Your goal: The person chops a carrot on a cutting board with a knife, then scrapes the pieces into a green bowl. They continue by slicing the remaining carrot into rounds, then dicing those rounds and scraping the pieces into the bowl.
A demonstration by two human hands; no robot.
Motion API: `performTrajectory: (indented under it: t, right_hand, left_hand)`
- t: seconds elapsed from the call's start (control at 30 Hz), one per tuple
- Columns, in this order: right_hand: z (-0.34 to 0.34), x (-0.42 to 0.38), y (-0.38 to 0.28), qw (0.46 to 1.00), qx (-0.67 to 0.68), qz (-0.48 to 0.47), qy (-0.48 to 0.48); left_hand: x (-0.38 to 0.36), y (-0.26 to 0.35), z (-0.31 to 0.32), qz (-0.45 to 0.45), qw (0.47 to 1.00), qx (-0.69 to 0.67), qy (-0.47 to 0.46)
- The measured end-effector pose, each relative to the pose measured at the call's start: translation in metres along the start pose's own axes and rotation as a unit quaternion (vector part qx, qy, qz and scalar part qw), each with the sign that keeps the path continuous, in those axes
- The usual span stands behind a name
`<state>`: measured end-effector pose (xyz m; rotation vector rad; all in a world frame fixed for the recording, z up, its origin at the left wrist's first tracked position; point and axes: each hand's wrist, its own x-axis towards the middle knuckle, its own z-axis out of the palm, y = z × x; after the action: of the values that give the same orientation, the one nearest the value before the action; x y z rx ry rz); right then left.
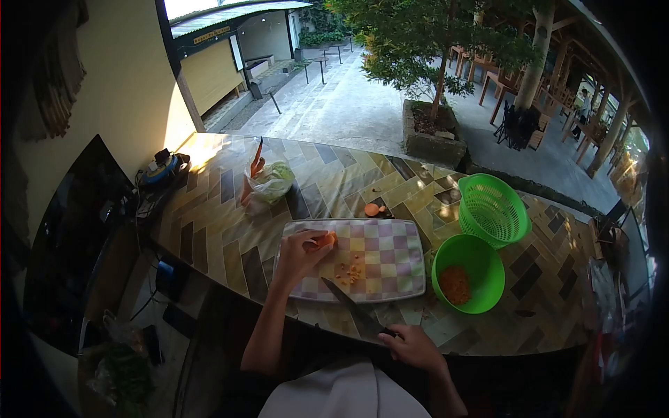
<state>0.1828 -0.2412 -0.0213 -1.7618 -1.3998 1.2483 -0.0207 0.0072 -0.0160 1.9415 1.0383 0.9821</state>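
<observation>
My left hand [304, 252] is closed around a piece of carrot [325, 241] over the left part of a checkered cutting board [390, 259]. Small diced carrot bits [352, 270] lie on the board just right of that hand. In my right hand [412, 346] is the dark handle of a knife [354, 306], held near the table's front edge. Its blade slants up and left across the board's front edge, with the tip close to the diced bits and apart from the carrot piece. A green bowl [481, 252] right of the board holds a heap of finely cut carrot [455, 285].
A green colander [490, 202] stands behind the bowl. Carrot ends [373, 209] lie beyond the board. A plastic bag [270, 182] with carrots sits at the back left. Left of the table stands a dark glossy panel [70, 244]; a coiled cable [162, 171] rests at the corner.
</observation>
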Motion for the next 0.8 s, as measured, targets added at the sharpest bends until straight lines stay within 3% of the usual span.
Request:
performTrajectory:
  t: [0.27,0.43,0.53,0.63,0.8]
  right_hand:
    - [0.004,0.011,-0.006,0.993,-0.021,0.043,0.107]
    - [0.000,0.009,-0.008,0.981,-0.055,0.057,0.178]
    - [0.012,0.017,0.009,0.980,-0.085,-0.016,0.182]
    - [0.022,0.026,-0.001,0.982,-0.099,-0.009,0.158]
    - [0.027,0.039,0.000,0.947,-0.205,0.004,0.246]
  left_hand:
    - [-0.036,-0.011,0.006,-0.020,0.998,-0.051,0.015]
    - [-0.050,-0.012,0.013,0.012,1.000,-0.001,-0.011]
    - [-0.055,-0.011,0.020,0.027,0.998,0.050,-0.031]
    - [-0.055,-0.015,0.031,0.029,0.996,0.070,-0.041]
    - [-0.051,-0.022,0.039,0.091,0.989,0.108,-0.053]
